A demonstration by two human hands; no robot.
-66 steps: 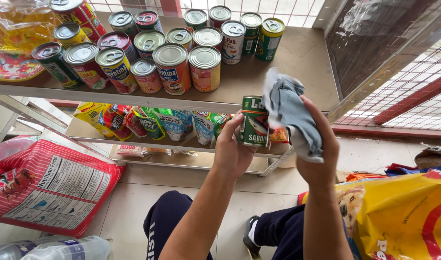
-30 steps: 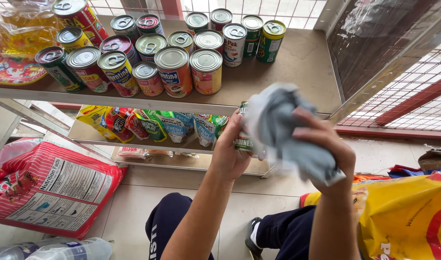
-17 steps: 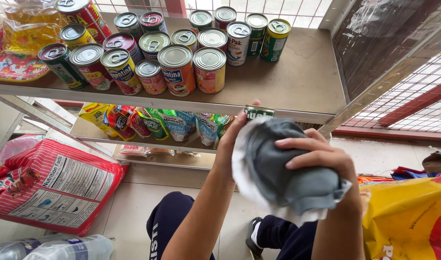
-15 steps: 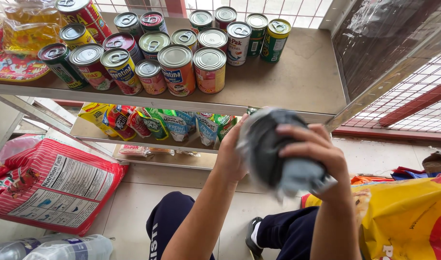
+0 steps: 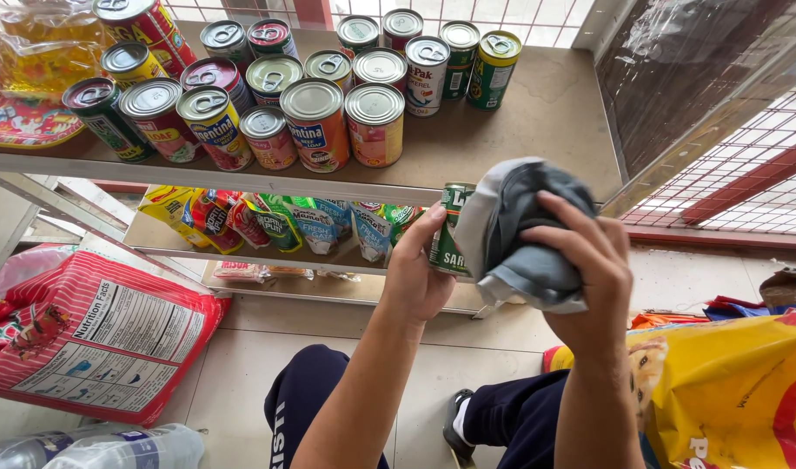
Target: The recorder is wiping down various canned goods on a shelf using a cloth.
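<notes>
- Bright, even daylight fills the scene, coming through the window grille [image 5: 746, 187] up and right of the gripped can [image 5: 450, 230].
- Shadows are soft; the lower shelf [image 5: 242, 252] left of the grip sits dimmer.
- Can lids [image 5: 374, 102] above the grip show mild glare.
- Focus is sharp throughout; wide-angle bending shows at the edges.
</notes>
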